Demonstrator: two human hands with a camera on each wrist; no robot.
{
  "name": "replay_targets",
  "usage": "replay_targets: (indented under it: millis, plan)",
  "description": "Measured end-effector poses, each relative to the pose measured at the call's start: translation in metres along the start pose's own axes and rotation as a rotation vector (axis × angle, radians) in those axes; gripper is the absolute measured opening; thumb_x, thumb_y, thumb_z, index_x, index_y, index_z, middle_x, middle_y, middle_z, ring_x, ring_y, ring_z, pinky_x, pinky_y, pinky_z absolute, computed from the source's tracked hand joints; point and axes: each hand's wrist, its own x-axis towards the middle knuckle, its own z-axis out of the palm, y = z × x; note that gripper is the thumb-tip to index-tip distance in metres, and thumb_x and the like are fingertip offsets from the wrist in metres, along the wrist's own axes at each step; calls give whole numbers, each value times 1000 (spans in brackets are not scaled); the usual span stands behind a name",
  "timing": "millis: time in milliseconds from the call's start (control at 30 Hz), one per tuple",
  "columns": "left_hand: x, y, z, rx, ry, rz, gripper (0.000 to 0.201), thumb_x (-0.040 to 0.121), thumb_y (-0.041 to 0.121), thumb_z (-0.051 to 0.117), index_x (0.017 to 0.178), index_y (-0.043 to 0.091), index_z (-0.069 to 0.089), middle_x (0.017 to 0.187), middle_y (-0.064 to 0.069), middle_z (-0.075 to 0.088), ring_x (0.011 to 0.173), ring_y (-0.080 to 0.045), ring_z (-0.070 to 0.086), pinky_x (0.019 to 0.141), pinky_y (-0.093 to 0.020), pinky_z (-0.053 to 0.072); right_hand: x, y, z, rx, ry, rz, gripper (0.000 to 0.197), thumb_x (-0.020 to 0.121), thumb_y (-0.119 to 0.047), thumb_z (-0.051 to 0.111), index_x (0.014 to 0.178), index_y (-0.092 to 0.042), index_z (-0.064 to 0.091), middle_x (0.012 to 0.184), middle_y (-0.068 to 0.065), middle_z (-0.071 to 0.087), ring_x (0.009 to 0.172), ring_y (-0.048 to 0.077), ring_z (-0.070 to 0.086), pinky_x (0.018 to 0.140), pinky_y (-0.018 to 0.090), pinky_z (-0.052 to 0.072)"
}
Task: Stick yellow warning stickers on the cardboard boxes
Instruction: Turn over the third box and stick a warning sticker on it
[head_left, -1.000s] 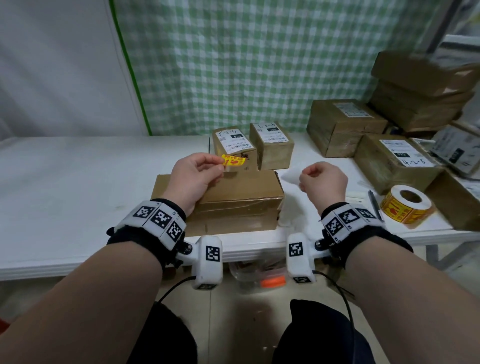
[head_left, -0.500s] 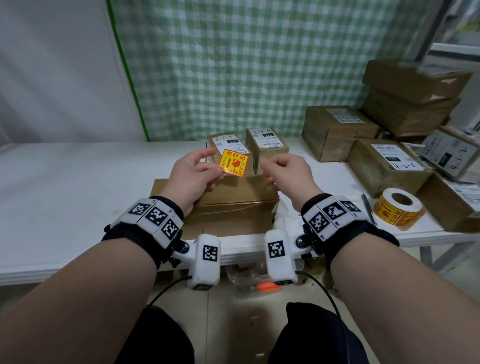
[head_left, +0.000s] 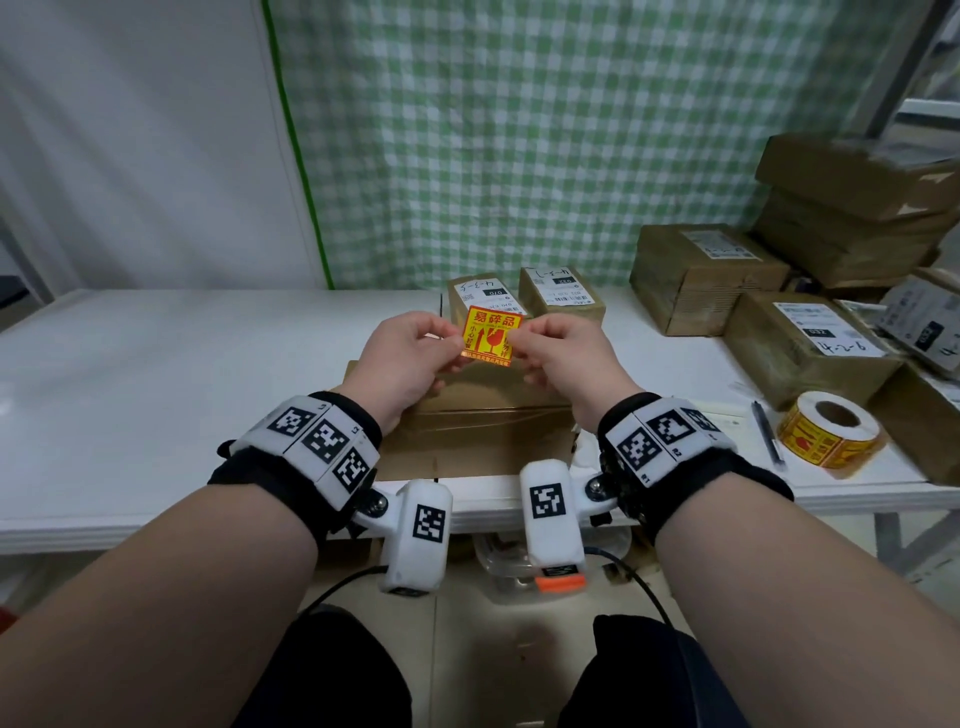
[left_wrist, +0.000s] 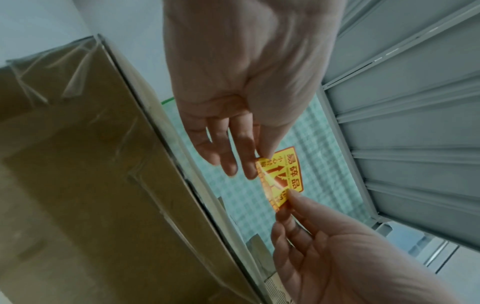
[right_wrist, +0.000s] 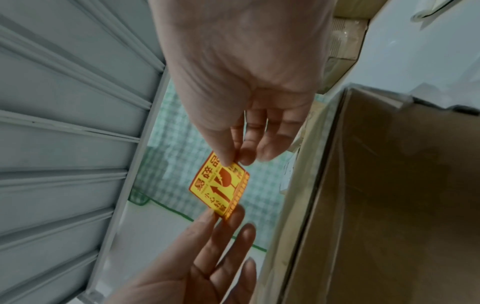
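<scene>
Surroundings: sticker roll (head_left: 829, 434) and pen (head_left: 767, 431) on the white table (head_left: 156, 374), right; labelled boxes (head_left: 800, 345) behind.
Below hands: flat cardboard box (head_left: 483, 415).
Left hand (head_left: 402, 358): fingers pinch the yellow sticker (head_left: 491, 336), left edge.
Right hand (head_left: 563, 353): fingers pinch its right edge.
Sticker: held in air above box.

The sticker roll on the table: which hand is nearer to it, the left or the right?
Right. The right hand pinches the yellow sticker over the flat box, with the sticker roll farther to its right. The left hand pinches the sticker's other edge, farther away.
</scene>
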Motion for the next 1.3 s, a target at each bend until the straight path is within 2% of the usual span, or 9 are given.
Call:
replay_targets:
  millis: [100, 200, 267, 367, 433, 600, 733, 1000, 1300]
  plan:
    - [1, 0, -4, 142, 28, 62, 10, 89, 16, 59, 79, 17, 61, 79, -2, 68, 69, -7, 61, 65, -25, 47, 3, 2, 8, -111, 20, -18, 22, 87, -15, 63, 67, -17, 55, 70, -2, 59, 61, 10, 51, 56, 21, 43]
    - [3, -5, -7, 333, 58, 105, 11, 87, 22, 61, 81, 13, 65, 84, -4, 66, 78, -16, 58, 76, -32, 46, 6, 7, 16, -213, 24, -20, 28, 88, -18, 61, 61, -19, 52, 70, -1, 58, 63, 11, 51, 56, 23, 40]
    - [4, -9, -8, 414, 76, 104, 15, 87, 24, 61, 81, 11, 65, 83, -3, 63, 80, -18, 55, 74, -31, 44, 7, 10, 20, -315, 20, -27, 26, 88, -22, 59, 63, -16, 54, 70, 1, 60, 65, 14, 52, 61, 27, 44]
    - [6, -16, -8, 512, 80, 94, 24, 87, 27, 59, 80, 5, 66, 77, -2, 61, 80, -22, 57, 74, -34, 45, 9, 16, 24, -481, 19, -42, 29, 87, -30, 57, 61, -17, 55, 74, 3, 64, 76, 21, 58, 76, 37, 50]
    - [8, -21, -7, 574, 75, 81, 23, 86, 29, 58, 78, 9, 65, 75, 1, 61, 83, -24, 59, 77, -36, 49, 9, 20, 28, -642, 56, -59, 31, 87, -36, 52, 59, -23, 52, 83, 4, 66, 89, 27, 60, 80, 42, 52]
    - [11, -30, -2, 704, 118, 52, 23, 88, 36, 51, 70, 24, 58, 81, 1, 63, 91, -26, 56, 85, -41, 48, 7, 22, 33, -886, 84, -91, 25, 91, -39, 46, 96, -22, 64, 117, 8, 56, 112, 31, 48, 93, 41, 42]
    - [15, -33, -1, 791, 123, 54, 26, 90, 36, 46, 78, 19, 62, 85, -1, 65, 92, -27, 56, 82, -37, 39, 8, 25, 37, -931, 95, -98, 24, 92, -38, 46, 98, -22, 62, 119, 7, 54, 116, 30, 45, 95, 42, 37]
    - [17, -35, 2, 899, 145, 93, 19, 91, 33, 45, 79, 22, 55, 94, -3, 66, 96, -27, 57, 85, -39, 42, 10, 29, 39, -998, 105, -129, 27, 91, -38, 46, 102, -20, 63, 120, 8, 53, 116, 29, 43, 97, 41, 37]
    - [17, -33, -1, 922, 126, 149, 12, 88, 26, 49, 82, 17, 55, 93, -7, 64, 90, -27, 58, 71, -32, 42, 9, 34, 40, -1096, 122, -244, 35, 90, -40, 49, 108, -11, 59, 114, 10, 56, 110, 29, 47, 94, 37, 37]
